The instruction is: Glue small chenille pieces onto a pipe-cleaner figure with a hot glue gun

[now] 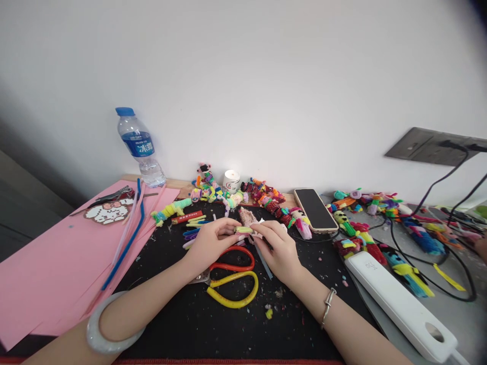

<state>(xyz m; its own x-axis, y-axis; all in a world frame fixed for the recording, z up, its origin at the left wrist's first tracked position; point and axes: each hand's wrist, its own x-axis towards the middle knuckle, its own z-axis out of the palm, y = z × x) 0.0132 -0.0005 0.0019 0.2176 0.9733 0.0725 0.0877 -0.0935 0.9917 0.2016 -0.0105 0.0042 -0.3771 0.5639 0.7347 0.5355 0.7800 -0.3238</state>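
Over the black mat, my left hand (211, 243) pinches a short pale-yellow fuzzy piece (243, 229), which looks like pipe cleaner, between thumb and fingers. My right hand (277, 248) closes on its other end with the fingertips. Just below the left hand lie scissors (233, 304) with one red and one yellow handle; their blades are mostly hidden. Behind the left hand are several cut pipe cleaners (192, 233) in purple, blue and yellow, and a red box (186, 218). A crumpled pinkish wrapper (248, 217) sits behind the fingers.
A water bottle (137, 147) leans on the wall by pink paper sheets (49, 268) with long pipe cleaners (124, 243). At the back stand a paper cup (231, 181) and a phone (315, 210). Pipe-cleaner dolls (407, 274), a white power device (399, 304) and cables (429, 258) fill the right.
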